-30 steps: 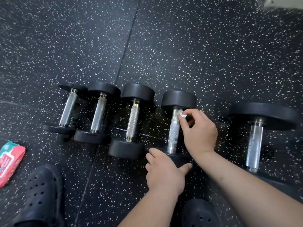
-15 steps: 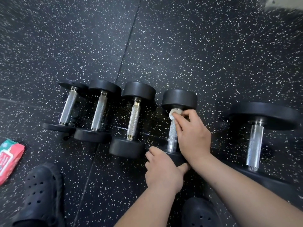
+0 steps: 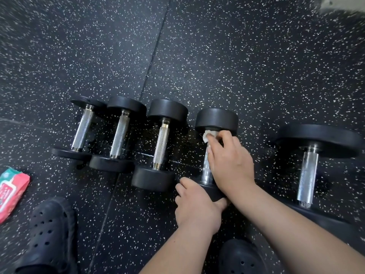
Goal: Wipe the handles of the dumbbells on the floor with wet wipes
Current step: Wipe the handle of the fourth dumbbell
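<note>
Several black dumbbells with knurled silver handles lie in a row on the speckled rubber floor. My right hand (image 3: 229, 163) pinches a small white wet wipe (image 3: 209, 135) against the far end of the fourth dumbbell's handle (image 3: 206, 171), just under its far head (image 3: 216, 119). My left hand (image 3: 195, 204) grips that dumbbell's near head, which is mostly hidden beneath it. Three smaller dumbbells (image 3: 162, 143) lie to the left. A larger dumbbell (image 3: 308, 175) lies apart on the right.
A pink and green pack of wet wipes (image 3: 11, 190) lies on the floor at the left edge. My two dark clogs show at the bottom, one at the left (image 3: 49, 234) and one under my arms (image 3: 243, 260). A seam (image 3: 154, 52) runs through the floor mats.
My right hand has slid the wipe up the handle from its middle to the far end. My left hand has stayed on the near head.
</note>
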`<state>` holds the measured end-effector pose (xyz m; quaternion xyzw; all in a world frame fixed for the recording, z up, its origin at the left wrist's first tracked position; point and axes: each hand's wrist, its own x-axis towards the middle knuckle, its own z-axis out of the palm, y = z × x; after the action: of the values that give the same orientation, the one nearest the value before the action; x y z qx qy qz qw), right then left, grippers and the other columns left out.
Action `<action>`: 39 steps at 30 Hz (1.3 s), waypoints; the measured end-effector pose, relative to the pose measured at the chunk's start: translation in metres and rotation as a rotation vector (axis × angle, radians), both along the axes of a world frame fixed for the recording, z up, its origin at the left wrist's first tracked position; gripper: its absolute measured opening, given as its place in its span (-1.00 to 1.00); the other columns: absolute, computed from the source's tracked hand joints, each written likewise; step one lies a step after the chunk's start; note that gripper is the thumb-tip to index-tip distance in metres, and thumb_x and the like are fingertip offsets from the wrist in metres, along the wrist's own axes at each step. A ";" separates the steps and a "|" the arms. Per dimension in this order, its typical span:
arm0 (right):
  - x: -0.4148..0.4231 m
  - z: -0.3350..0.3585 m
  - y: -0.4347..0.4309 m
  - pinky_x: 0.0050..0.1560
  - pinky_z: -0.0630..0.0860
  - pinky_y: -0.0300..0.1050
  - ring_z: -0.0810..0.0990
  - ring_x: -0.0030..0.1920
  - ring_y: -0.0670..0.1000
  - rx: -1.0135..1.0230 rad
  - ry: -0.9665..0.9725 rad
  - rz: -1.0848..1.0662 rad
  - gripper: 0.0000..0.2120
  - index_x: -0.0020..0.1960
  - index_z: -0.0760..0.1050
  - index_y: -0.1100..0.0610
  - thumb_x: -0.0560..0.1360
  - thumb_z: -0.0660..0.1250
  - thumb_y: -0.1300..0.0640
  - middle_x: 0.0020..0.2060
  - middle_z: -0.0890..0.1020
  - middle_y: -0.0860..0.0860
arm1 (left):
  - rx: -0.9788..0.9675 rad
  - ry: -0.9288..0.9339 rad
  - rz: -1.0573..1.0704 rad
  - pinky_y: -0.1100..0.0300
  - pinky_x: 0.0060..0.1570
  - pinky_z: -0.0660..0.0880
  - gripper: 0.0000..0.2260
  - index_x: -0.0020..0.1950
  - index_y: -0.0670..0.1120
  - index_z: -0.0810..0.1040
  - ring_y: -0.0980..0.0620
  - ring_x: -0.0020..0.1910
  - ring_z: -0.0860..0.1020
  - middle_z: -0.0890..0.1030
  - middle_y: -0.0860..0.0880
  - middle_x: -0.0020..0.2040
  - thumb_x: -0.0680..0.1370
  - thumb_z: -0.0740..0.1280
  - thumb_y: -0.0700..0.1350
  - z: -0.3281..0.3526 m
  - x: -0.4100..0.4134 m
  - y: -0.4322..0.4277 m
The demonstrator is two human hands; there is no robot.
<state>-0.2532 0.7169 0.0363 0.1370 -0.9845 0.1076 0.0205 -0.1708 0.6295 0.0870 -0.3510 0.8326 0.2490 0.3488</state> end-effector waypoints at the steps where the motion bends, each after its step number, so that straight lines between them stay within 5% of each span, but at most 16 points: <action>1: -0.001 0.002 -0.002 -0.28 0.49 0.05 0.51 -0.09 0.14 0.027 -0.006 -0.008 -0.65 0.38 0.53 0.06 0.63 0.28 0.00 0.08 0.52 0.09 | -0.003 0.000 0.002 -0.04 0.25 0.53 -0.12 0.35 -0.07 0.18 -0.14 0.36 0.46 0.35 -0.04 0.36 0.33 0.60 0.33 0.000 0.000 0.001; 15: 0.001 0.014 -0.006 -0.32 0.34 0.01 0.50 -0.10 0.13 0.167 -0.055 0.043 -0.68 0.34 0.54 0.09 0.63 0.29 0.00 0.04 0.50 0.09 | -0.013 0.010 -0.017 -0.02 0.23 0.51 -0.14 0.34 -0.08 0.19 -0.17 0.33 0.47 0.35 -0.06 0.34 0.34 0.60 0.31 0.000 0.000 0.001; 28: 0.010 0.018 0.004 -0.23 0.53 0.07 0.51 -0.05 0.11 0.023 -0.152 -0.006 -0.64 0.41 0.48 0.02 0.67 0.19 -0.04 0.18 0.50 0.03 | -0.022 0.014 -0.017 -0.03 0.23 0.53 -0.11 0.35 -0.08 0.17 -0.15 0.34 0.47 0.35 -0.05 0.36 0.33 0.59 0.34 -0.001 0.002 0.003; 39: 0.014 0.017 0.007 0.06 0.59 0.07 0.53 0.26 0.08 -0.198 -0.307 -0.152 -0.56 0.53 0.37 -0.06 0.67 0.20 -0.11 0.43 0.39 -0.09 | -0.043 0.015 -0.025 -0.03 0.22 0.55 -0.05 0.41 -0.10 0.16 -0.15 0.35 0.47 0.35 -0.06 0.37 0.33 0.59 0.37 -0.004 0.003 0.003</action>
<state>-0.2392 0.7235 0.0533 0.0413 -0.9682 0.2216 -0.1085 -0.1679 0.6329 0.0833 -0.3461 0.8446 0.2295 0.3381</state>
